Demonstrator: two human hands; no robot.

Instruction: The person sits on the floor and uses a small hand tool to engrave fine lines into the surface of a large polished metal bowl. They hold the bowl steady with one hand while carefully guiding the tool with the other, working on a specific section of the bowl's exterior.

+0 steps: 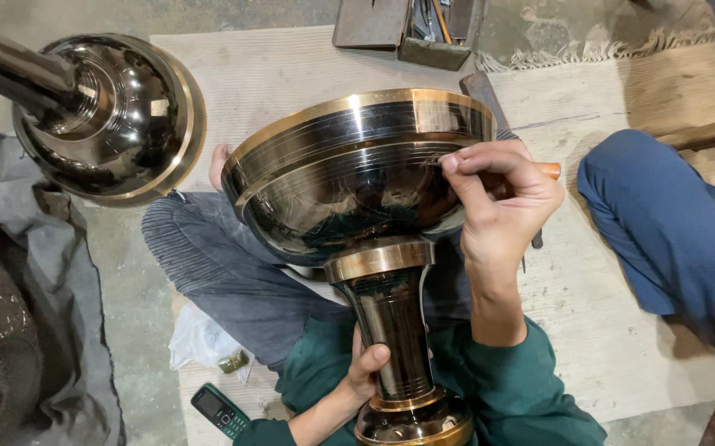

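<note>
2 hands worked a dark brass-banded vase (365,198) lying across the lap: left hand (365,367) wrapped its stem, right hand (502,202) pinched an orange-handled tool (549,170) against the bowl. Nearby lay a phone (219,410); beyond, another vase (105,116) and toolbox (407,29).

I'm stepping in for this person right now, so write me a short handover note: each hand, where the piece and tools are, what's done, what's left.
Left hand: gripping the dark stem of the metal goblet-shaped vessel, which rests tilted across the lap.
Right hand: pinching a thin tool with an orange handle, its tip against the bowl's dark band.
Nearby: a second matching vessel at upper left, a toolbox at the top, a mobile phone on the mat.
Done: fine lines ring the bowl below the gold rim.
Left: cannot tell how much of the band remains unworked.
</note>
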